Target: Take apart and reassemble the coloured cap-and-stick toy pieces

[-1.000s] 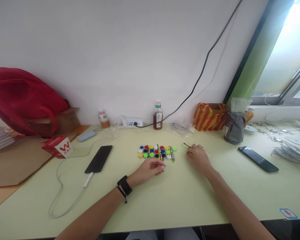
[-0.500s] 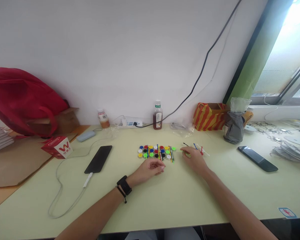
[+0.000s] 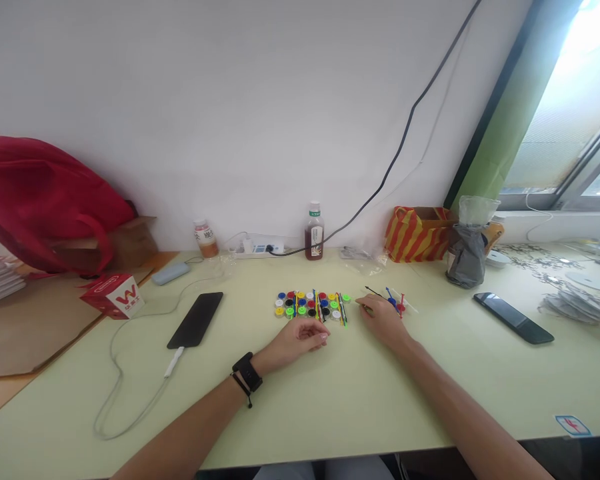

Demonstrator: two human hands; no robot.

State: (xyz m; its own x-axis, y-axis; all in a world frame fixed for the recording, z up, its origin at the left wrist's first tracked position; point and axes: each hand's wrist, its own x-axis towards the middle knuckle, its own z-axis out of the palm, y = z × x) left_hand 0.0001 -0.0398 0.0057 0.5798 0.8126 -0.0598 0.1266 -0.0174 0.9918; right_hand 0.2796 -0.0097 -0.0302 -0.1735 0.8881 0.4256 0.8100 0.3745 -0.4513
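On the table lies a block of small round discs (image 3: 302, 311) in several colours, with thin coloured arrow-shaped sticks (image 3: 343, 308) laid across it. Just in front of it rests my left hand (image 3: 304, 337), loosely curled with nothing in it, thumb and fingers apart. To the right of the block, my right hand (image 3: 383, 319) is low over the table, fingers bent and pressed together. What its fingertips hold is hidden. Beside its knuckles are a blue disc with a blue arrow (image 3: 390, 295), a red arrow (image 3: 403, 301) on a red disc, and a black arrow (image 3: 374, 292).
A black phone (image 3: 196, 320) on a white cable lies left, another phone (image 3: 513, 318) right. Along the wall stand a dark bottle (image 3: 315, 233), a power strip (image 3: 260, 248) and a striped bag (image 3: 416, 233). A red-and-white box (image 3: 114, 296) is at far left.
My right hand has shifted slightly left, and the blue and red discs beside it show more. A bright green piece under its fingers is now hidden. My left hand stays put.
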